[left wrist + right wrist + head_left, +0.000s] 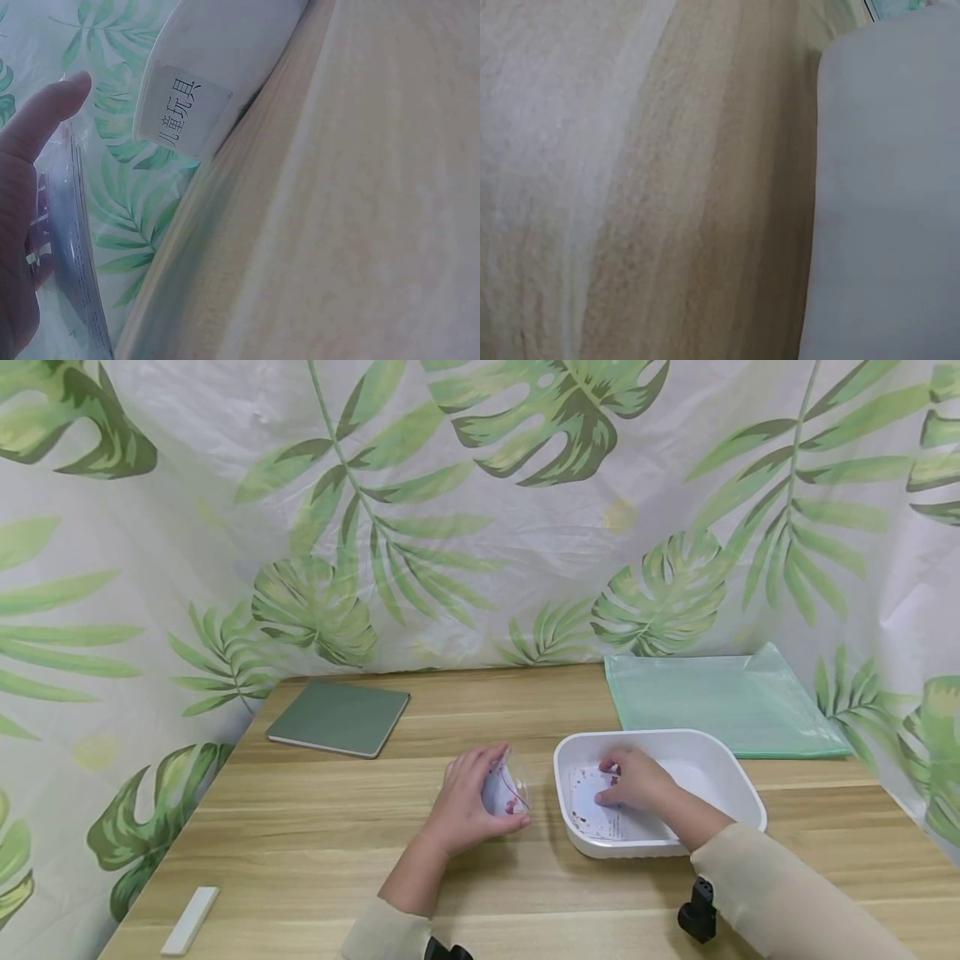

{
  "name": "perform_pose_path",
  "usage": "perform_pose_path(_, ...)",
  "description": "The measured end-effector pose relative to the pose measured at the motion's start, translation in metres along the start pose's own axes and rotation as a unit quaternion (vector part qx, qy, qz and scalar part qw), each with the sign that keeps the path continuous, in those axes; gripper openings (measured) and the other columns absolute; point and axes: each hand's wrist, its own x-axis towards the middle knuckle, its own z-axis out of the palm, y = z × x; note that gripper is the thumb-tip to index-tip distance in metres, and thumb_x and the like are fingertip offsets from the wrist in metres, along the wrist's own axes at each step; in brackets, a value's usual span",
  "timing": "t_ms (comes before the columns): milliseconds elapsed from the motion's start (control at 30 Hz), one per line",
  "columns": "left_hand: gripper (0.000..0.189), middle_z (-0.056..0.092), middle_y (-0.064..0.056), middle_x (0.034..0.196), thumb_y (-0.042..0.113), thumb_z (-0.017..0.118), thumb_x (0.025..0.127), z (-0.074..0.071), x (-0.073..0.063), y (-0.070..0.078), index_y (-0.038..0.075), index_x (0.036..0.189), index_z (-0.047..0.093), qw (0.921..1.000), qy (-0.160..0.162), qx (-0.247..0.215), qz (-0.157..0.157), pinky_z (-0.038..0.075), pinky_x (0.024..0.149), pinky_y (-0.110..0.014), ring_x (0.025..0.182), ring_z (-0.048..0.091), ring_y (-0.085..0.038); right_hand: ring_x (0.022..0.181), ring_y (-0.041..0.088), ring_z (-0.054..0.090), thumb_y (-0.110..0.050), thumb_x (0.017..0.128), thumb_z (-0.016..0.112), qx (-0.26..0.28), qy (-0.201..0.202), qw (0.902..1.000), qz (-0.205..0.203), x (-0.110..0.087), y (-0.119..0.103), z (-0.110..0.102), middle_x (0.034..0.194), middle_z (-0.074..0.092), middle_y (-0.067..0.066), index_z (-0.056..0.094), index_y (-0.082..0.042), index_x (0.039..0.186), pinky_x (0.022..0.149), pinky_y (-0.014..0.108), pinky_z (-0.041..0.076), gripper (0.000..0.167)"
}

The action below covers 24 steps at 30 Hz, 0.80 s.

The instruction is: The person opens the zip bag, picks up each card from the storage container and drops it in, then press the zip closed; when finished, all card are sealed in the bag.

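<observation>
My left hand grips a clear plastic packet of pale printed sheets with pink marks, thumb at the lower edge and fingers at the upper side. In the left wrist view the packet stands edge-on beside the thumb and fingers. My right hand reaches into a white plastic basin, thumb and fingertips apart over a white card with red specks lying at the basin's left side. Part of the card is hidden under the hand, and I cannot tell whether the fingers pinch anything.
A label with printed characters is on the basin's outer wall. Behind the basin lies a mint-green mesh pouch. A green notebook rests at the back left of the wooden table, and a white bar at the front left.
</observation>
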Motion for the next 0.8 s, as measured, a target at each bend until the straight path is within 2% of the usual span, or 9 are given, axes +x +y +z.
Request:
perform_pose_path(200,0.098,0.054,-0.007,0.137,0.045,0.088,0.059,0.000,0.000,0.000,0.017,0.144,0.047,1.0000,0.000,-0.004,-0.002,0.036,0.104,-0.047,0.127,0.046,-0.027,0.090,0.023,0.056,-0.018,0.078,0.081,0.005,0.007,1.0000,0.000,0.000,-0.001,-0.003,0.103,0.064,0.012,0.067,-0.005,0.107,0.082,0.040,0.047,0.035)
perform_pose_path(467,0.098,0.054,-0.007,0.137,0.044,0.088,0.059,-0.001,-0.001,0.000,0.016,0.144,0.047,1.0000,0.001,-0.006,-0.001,0.035,0.104,-0.047,0.127,0.046,-0.028,0.085,0.020,0.053,-0.015,0.085,0.073,0.049,0.000,0.9988,0.001,-0.002,-0.001,-0.014,0.090,0.060,0.007,0.070,-0.007,0.100,0.073,0.031,0.043,0.017)
perform_pose_path(633,0.098,0.055,-0.008,0.136,0.046,0.088,0.059,-0.001,-0.001,0.000,0.015,0.143,0.048,1.0000,0.004,0.000,0.005,0.035,0.104,-0.046,0.126,0.047,-0.028,0.081,0.018,0.056,-0.015,0.089,0.069,0.091,-0.014,0.9957,-0.014,-0.010,0.000,-0.027,0.088,0.064,0.007,0.071,-0.005,0.105,0.069,0.028,0.047,0.020)
perform_pose_path(800,0.098,0.055,-0.008,0.136,0.046,0.088,0.059,-0.002,0.000,-0.001,0.012,0.142,0.048,0.9999,0.007,-0.001,0.008,0.035,0.103,-0.046,0.125,0.048,-0.028,0.083,0.018,0.061,-0.017,0.092,0.065,0.141,-0.035,0.9891,-0.021,-0.021,0.005,-0.044,0.095,0.068,0.008,0.067,-0.003,0.118,0.074,0.030,0.055,0.030)
